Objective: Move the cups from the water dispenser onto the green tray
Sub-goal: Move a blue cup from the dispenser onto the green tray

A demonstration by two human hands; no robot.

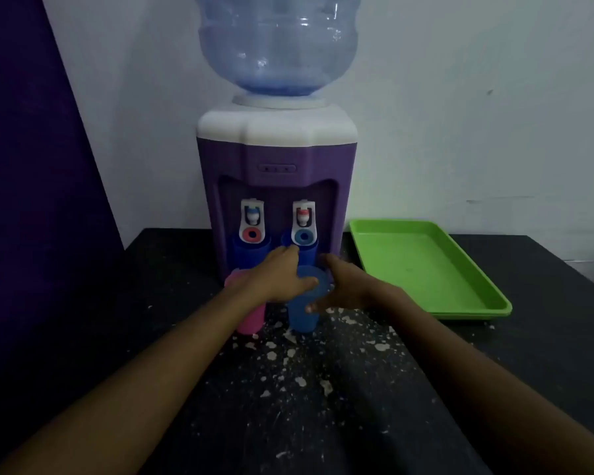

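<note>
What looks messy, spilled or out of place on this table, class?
White specks and flakes litter the black table in front of the water dispenser, around the pink cup and blue cup. What they are is unclear. The green tray looks clean.
</note>
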